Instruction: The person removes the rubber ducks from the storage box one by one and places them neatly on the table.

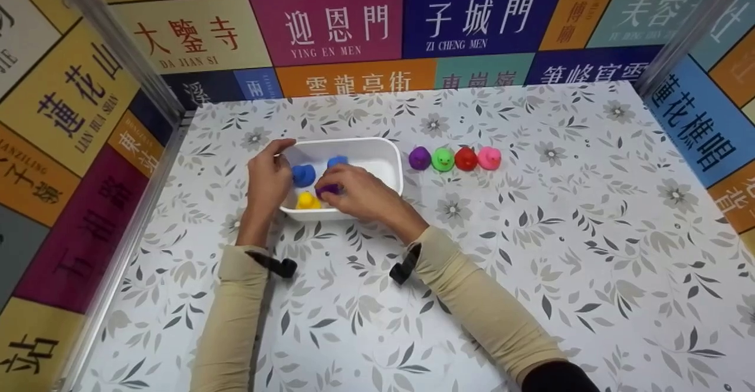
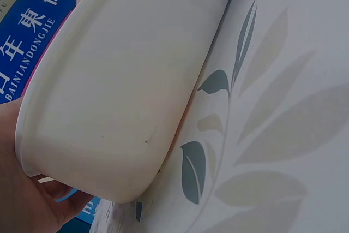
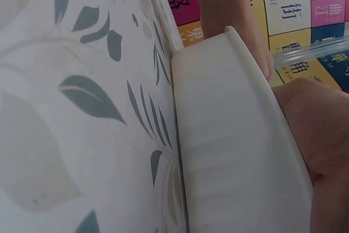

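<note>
A white plastic box point(image 1: 380, 159) sits on the table. My left hand point(image 1: 266, 174) grips its left end, fingers at the rim. Inside, near the front wall, my right hand point(image 1: 363, 191) pinches a purple toy duck point(image 1: 326, 190), partly covered by the fingers. Around it in the box are a yellow duck point(image 1: 307, 201), a blue duck point(image 1: 304, 175) by the left hand, and another blue toy point(image 1: 337, 161) half hidden behind the right hand. Both wrist views mostly show the outer side of the box point(image 2: 114, 91), with the right hand point(image 3: 319, 118) over the rim in the right wrist view.
To the right of the box stands a row of toy ducks: purple point(image 1: 419, 158), green point(image 1: 443, 160), red point(image 1: 466, 159) and pink point(image 1: 489, 158). A leaf-patterned cloth point(image 1: 590, 233) covers the table. Panels with large characters point(image 1: 336, 26) wall it in at the back and sides.
</note>
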Available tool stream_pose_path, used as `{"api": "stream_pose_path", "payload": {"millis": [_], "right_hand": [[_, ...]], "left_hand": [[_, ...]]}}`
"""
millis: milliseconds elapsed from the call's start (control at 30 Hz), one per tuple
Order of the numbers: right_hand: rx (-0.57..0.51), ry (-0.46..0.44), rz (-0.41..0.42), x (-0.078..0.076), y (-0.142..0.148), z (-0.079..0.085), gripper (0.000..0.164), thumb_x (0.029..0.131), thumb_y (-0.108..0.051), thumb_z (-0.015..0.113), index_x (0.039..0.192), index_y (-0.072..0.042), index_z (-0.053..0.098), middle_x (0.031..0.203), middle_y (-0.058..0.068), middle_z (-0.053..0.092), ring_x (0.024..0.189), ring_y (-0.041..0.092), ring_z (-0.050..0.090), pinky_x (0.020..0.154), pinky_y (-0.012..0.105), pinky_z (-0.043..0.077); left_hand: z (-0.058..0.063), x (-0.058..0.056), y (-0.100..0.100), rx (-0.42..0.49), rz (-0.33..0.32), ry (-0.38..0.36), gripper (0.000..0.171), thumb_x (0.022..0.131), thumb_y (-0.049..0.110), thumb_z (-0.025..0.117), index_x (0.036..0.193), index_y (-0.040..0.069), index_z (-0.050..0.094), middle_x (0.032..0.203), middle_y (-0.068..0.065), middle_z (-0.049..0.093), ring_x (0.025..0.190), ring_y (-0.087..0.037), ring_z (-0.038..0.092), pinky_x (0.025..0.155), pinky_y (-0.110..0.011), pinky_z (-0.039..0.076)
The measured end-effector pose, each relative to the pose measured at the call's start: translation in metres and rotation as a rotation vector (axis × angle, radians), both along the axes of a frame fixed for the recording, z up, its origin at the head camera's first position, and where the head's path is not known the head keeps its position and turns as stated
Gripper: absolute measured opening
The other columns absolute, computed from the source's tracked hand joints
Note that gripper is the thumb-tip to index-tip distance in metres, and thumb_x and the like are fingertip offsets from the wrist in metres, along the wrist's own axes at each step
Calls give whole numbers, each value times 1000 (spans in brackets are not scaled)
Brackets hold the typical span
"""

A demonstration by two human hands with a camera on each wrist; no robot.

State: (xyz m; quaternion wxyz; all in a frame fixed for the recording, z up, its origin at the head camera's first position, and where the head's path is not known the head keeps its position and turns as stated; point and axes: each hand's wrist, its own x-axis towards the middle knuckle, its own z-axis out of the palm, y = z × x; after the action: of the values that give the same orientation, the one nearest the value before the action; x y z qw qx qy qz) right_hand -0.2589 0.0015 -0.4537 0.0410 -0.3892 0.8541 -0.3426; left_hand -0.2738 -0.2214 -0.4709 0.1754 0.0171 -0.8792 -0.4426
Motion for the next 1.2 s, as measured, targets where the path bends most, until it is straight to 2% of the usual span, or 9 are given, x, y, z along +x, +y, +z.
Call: {"api": "stream_pose_path", "payload": {"millis": [133, 300, 400, 667, 867, 1067, 1200], "right_hand": [[10, 4, 10, -1, -1, -1, 25, 104, -17, 67, 123, -7, 81, 126, 9, 75, 119, 25, 69, 111, 39, 52], [0, 34, -16, -2, -2, -1, 21, 101, -16, 70, 116, -6, 82, 114, 10, 77, 108, 26, 68, 103, 40, 54], [-14, 53, -34, -1, -2, 0, 20, 100, -16, 71, 114, -6, 82, 109, 10, 75, 104, 25, 65, 98, 40, 54], [-65, 51, -88, 0, 0, 1, 17, 99, -14, 74, 112, -6, 81, 112, 9, 73, 104, 23, 67, 96, 36, 55], [-134, 31, -107, 0, 1, -1, 19, 95, -11, 79, 114, -6, 80, 111, 9, 72, 99, 21, 69, 91, 32, 58], [-215, 25, -123, -2, 5, -1, 24, 94, -7, 81, 118, -3, 79, 109, 13, 70, 93, 23, 71, 86, 30, 61], [-241, 30, -136, -2, 8, 1, 25, 95, -6, 80, 120, -3, 78, 111, 14, 70, 92, 24, 72, 86, 30, 62]], "left_hand": [[1, 0, 0, 0, -2, -12, 41, 104, 0, 47, 134, 9, 74, 137, -12, 75, 110, -28, 71, 101, -41, 55], [1, 0, 0, 10, -1, -30, 42, 105, 1, 46, 135, 9, 74, 138, -12, 75, 114, -28, 70, 103, -42, 55], [1, 0, -1, 20, 1, -31, 42, 104, 1, 46, 135, 9, 75, 138, -11, 75, 110, -26, 68, 99, -40, 53], [2, 1, 0, -7, 18, 0, 44, 102, -1, 46, 132, 10, 77, 131, -11, 78, 95, -24, 66, 87, -34, 49], [1, 0, 0, -1, 17, 1, 43, 102, -2, 47, 131, 8, 77, 130, -12, 78, 94, -26, 66, 89, -36, 50], [2, 0, 0, -23, 21, 1, 43, 102, -3, 47, 131, 8, 77, 131, -13, 78, 108, -28, 70, 99, -42, 54], [4, 0, 1, -40, 22, -13, 43, 103, -3, 47, 132, 8, 76, 132, -13, 77, 110, -28, 68, 101, -43, 54]]}}
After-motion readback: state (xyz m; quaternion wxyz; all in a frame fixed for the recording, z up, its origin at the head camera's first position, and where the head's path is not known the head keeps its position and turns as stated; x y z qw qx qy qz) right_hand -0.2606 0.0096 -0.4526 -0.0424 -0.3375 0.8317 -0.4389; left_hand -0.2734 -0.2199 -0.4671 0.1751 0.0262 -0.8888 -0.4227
